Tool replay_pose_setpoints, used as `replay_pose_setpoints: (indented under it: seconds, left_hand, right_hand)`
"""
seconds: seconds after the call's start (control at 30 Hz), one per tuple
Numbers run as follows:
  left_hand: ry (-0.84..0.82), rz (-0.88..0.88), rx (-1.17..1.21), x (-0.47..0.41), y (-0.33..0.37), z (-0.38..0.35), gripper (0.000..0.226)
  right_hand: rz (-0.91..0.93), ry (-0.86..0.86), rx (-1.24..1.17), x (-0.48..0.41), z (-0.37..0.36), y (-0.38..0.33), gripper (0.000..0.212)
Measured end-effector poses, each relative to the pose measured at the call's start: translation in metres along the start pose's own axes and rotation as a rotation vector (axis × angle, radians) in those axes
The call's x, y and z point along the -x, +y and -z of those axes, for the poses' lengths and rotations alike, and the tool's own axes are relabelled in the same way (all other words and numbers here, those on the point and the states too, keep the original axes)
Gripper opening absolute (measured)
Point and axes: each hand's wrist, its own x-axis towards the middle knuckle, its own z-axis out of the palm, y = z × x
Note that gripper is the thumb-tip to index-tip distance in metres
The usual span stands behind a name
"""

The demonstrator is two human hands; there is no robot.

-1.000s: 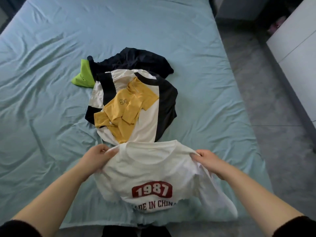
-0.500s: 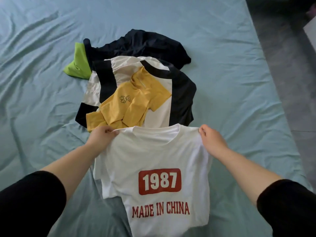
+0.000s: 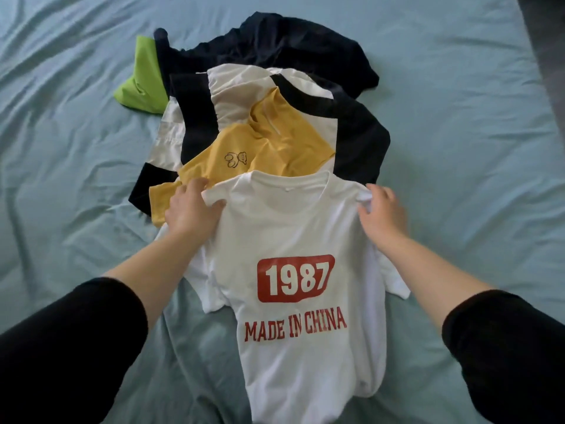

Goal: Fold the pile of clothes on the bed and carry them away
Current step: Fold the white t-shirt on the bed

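Green garment (image 3: 140, 78): leftmost in the pile I see mid-bed (image 3: 458, 148), tucked under a navy garment (image 3: 275, 44).
Left hand (image 3: 191, 209): pinching the white T-shirt (image 3: 299, 234) at its near-side shoulder.
White T-shirt: spread print-up toward the bed's near edge, collar overlapping the yellow shirt (image 3: 260, 148).
Right hand (image 3: 382, 214): fingers curled, gripping the other shoulder.

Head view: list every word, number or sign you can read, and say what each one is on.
"1987": white numerals in a red box on the chest of the white T-shirt.
"MADE IN CHINA": red capitals below that box, on the same shirt.
Yellow shirt: only a small black outline drawing, no readable letters.
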Motion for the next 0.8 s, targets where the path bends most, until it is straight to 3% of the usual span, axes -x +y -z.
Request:
replay_pose_setpoints:
  seconds: [0.07,0.17,0.27,0.33,0.4,0.5,0.6,0.7,0.8]
  left_hand:
    - [0.123,0.04,0.075,0.043,-0.017,-0.003,0.07]
    - [0.143,0.315,0.278,0.128,-0.051,-0.024,0.088]
    - [-0.145,0.603,0.564,0.204,-0.066,-0.055,0.09]
    - [-0.324,0.672,0.721,0.238,-0.066,-0.075,0.072]
    - [-0.345,0.668,0.772,0.256,-0.063,-0.091,0.048]
    - [-0.208,0.643,0.795,0.264,-0.057,-0.097,0.031]
    - [-0.226,0.587,0.814,0.266,-0.052,-0.086,0.031]
    - [-0.424,0.727,0.879,0.259,-0.051,-0.066,0.029]
    - [-0.747,0.901,1.24,0.252,-0.053,-0.047,0.035]
  right_hand:
    - [0.014,0.061,-0.113,0.044,-0.003,0.014,0.057]
    - [-0.14,0.028,-0.346,0.132,-0.015,0.042,0.061]
    - [-0.536,-0.081,-0.642,0.215,-0.033,0.063,0.048]
    - [-0.726,-0.19,-0.81,0.253,-0.048,0.068,0.037]
    - [-0.725,-0.283,-0.858,0.272,-0.06,0.066,0.023]
    - [-0.663,-0.331,-0.902,0.278,-0.064,0.056,0.004]
    - [-0.58,-0.274,-0.914,0.275,-0.05,0.049,0.014]
    - [-0.482,-0.274,-0.875,0.267,-0.028,0.053,0.017]
    - [-0.479,-0.447,-0.829,0.256,-0.01,0.057,0.006]
